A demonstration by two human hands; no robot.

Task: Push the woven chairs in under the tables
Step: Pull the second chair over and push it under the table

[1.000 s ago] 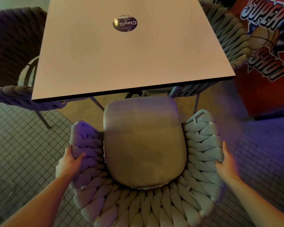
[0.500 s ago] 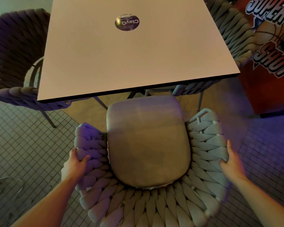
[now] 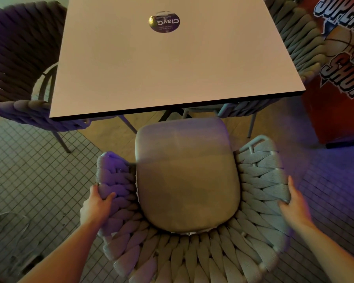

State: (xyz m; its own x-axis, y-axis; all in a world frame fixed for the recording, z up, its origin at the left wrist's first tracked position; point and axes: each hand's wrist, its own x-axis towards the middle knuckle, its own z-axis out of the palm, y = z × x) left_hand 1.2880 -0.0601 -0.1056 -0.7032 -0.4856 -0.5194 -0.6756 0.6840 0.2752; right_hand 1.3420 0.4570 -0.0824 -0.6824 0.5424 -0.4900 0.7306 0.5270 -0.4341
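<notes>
Woven grey cord fills the grasp of both hands. Left hand (image 3: 95, 207) is wrapped over the left arm of the near woven chair (image 3: 192, 260), thumb on the inner face of the weave and fingers curled round the outer edge. Right hand (image 3: 294, 203) lies on the right arm of the same chair, fingers extended along the outer rim, thumb tucked against the inner weave — a looser clasp than the left, but in contact. Both forearms enter from the near edge of the view.

Seat cushion (image 3: 186, 176) sits inside the curved woven back and arms; it is smooth and greyish, with slight motion blur. Its far edge lies just near of the table's edge, so the chair is in front of the table (image 3: 172, 64), not yet under it.

Table top is pale, square, with a thin dark edge. A round dark sticker (image 3: 164, 22) reading "ClayG", upside down from this view, sits toward the far side of the top.

Two more chairs of the same weave — left chair (image 3: 14, 64) at the table's left side, in purple shadow, and right chair (image 3: 298, 37) at the far right, its seat partly beneath the top.

Right of that stands a red cabinet (image 3: 339, 82) with basketball graphics. The tiled floor (image 3: 29, 180) has a small-square pattern.
</notes>
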